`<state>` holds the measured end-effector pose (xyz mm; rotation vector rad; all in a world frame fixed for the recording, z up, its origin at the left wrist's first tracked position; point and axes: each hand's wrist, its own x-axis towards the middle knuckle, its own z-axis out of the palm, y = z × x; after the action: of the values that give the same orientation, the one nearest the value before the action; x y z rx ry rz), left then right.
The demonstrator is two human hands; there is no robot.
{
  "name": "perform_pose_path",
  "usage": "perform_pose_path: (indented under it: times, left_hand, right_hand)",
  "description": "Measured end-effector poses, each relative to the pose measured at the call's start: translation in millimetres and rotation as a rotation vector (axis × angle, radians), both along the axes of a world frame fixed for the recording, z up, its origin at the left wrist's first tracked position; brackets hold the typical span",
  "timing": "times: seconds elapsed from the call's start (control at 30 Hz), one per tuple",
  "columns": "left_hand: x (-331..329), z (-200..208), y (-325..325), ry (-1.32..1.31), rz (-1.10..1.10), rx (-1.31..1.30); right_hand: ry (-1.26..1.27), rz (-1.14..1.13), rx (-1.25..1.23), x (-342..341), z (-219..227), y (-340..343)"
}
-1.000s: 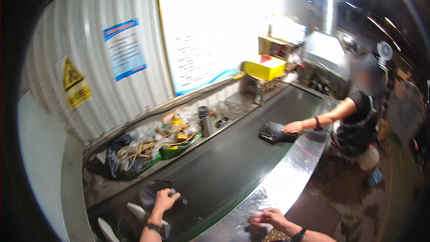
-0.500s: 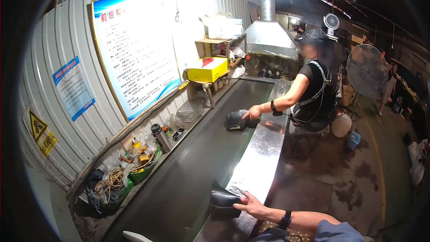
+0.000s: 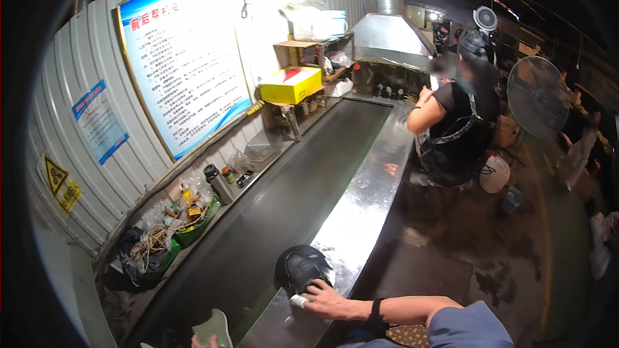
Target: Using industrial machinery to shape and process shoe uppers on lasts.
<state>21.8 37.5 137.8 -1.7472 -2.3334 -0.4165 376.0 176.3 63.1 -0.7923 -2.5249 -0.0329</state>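
My right hand (image 3: 327,301) reaches in from the lower right and grips the near edge of a black leather shoe upper (image 3: 303,269). The upper is over the inner edge of the metal ledge, partly above the dark belt. Something white covers the tip of my right thumb. At the lower edge, only some fingers of my left hand (image 3: 201,342) show, closed on a pale grey-green curved piece (image 3: 216,327) that looks like a shoe last. Its lower part is cut off by the frame.
The dark conveyor belt (image 3: 258,219) runs away beneath a metal hood (image 3: 393,38), beside a shiny metal ledge (image 3: 361,219). Along the wall are a bottle (image 3: 219,183), bags of rope and scraps (image 3: 155,245), and a yellow box (image 3: 291,86). A co-worker (image 3: 458,116) sits beyond, near a fan (image 3: 539,96).
My right hand has moved left with the upper, which is turned differently. Fingers of my left hand and more of the pale piece now show. The co-worker's arm and the far black piece left the belt.
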Motion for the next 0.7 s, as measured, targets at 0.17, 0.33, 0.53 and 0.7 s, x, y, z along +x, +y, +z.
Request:
perform_pose_path:
  times: [0.17,0.33,0.53,0.7]
  left_hand:
    - [72,-47,-33,0.153,-0.361,-0.21]
    - [133,-68,-25,0.037,-0.687,0.02]
    - [106,-125,10,-0.671,0.227,0.342]
    - [118,-126,30,-1.786,0.56,0.402]
  right_hand:
    - [-0.016,-0.061,-0.048,-8,-12,-7]
    - [0.079,-0.136,-0.202,5,-23,-21]
    - [0.178,-0.249,-0.57,-1,-19,-32]
    - [0.004,-0.411,-0.606,-14,-37,-14]
